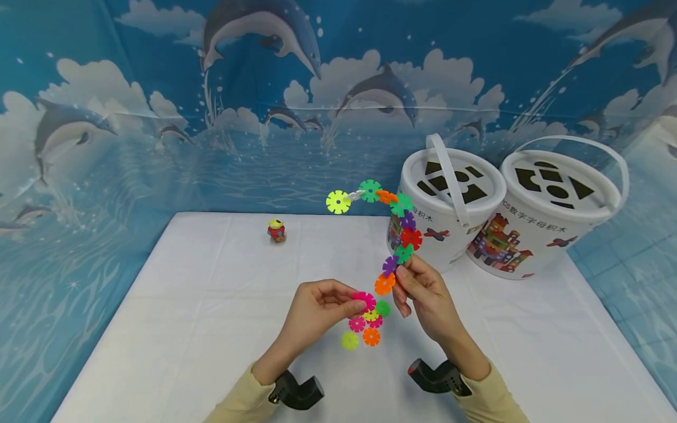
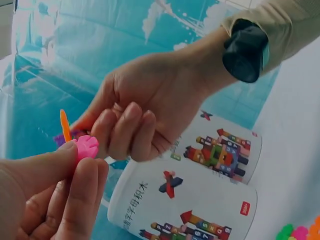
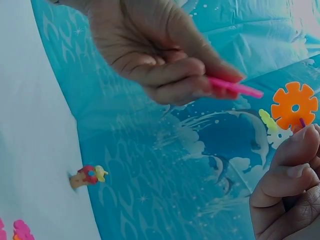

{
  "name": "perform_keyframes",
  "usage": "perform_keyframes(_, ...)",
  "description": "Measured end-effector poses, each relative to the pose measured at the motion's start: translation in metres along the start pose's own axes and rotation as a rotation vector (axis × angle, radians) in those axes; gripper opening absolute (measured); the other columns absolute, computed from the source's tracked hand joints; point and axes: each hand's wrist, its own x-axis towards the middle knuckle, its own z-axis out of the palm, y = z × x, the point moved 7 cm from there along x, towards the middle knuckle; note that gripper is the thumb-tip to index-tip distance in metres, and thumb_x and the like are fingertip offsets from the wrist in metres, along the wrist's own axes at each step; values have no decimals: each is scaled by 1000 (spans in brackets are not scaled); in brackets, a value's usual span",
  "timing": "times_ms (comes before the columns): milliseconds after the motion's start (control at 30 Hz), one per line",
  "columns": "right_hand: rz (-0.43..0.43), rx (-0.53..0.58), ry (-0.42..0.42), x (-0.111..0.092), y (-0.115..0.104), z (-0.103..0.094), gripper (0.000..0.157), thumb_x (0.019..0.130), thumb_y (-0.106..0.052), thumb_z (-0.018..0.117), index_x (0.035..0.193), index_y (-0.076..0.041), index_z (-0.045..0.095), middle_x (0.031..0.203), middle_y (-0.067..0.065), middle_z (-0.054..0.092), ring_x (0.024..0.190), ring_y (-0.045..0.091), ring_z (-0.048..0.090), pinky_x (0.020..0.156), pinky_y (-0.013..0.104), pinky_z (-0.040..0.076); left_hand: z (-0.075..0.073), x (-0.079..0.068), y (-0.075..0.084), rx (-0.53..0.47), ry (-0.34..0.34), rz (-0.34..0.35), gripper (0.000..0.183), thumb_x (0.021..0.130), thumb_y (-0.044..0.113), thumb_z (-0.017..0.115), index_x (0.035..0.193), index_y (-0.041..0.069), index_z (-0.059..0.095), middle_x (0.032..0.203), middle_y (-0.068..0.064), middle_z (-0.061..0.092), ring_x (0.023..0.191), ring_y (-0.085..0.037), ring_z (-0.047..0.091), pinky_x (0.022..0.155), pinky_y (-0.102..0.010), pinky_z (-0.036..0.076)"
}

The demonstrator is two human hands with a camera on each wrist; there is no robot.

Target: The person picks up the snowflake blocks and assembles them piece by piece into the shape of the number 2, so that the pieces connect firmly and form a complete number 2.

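Observation:
My left hand (image 1: 324, 305) pinches a pink snowflake disc (image 1: 368, 300) between thumb and fingers; the left wrist view shows that disc (image 2: 87, 147) close to the chain's orange end. My right hand (image 1: 427, 296) holds a curved chain of slotted snowflake discs near its lower end, by the purple disc (image 1: 389, 265) and a green disc (image 1: 405, 254). An orange disc (image 1: 385, 284) ends the chain below. Upward it runs through a red disc (image 1: 411, 238) and others to a yellow disc (image 1: 338, 202). In the right wrist view the pink disc (image 3: 235, 87) appears edge-on, apart from the orange disc (image 3: 295, 106).
Several loose discs, among them an orange one (image 1: 371, 336) and a yellow-green one (image 1: 349, 341), lie below the hands. A small toy figure (image 1: 276, 230) stands at the back of the white table (image 1: 211, 282). Two white lidded buckets (image 1: 449, 235) stand at the back right.

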Motion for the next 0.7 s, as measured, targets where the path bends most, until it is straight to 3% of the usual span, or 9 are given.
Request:
perform_keyframes(267,-29,-27,-15,0,0,2,19,103,-3,33,91,-5,48,64,10,42,47,21,40,40,31,36,4,-6,8,-53,20,7,18,82,11,75,94,-2,70,86,-11,71,79,-36,68,71,-37,55)
perform_keyframes(433,-96,-29,-49,1,-2,6,18,101,3,32,92,-1,47,66,10,42,46,21,40,38,34,33,5,-8,9,-66,25,10,19,83,10,74,98,-2,70,89,-12,70,79,-32,69,72,-37,54)
perform_keyframes(700,-110,-148,-10,-1,-4,7,14,100,6,36,93,2,48,65,9,45,46,19,43,37,33,36,5,-11,11,-21,56,26,19,82,10,75,99,1,72,88,-8,71,76,-28,69,69,-34,55)
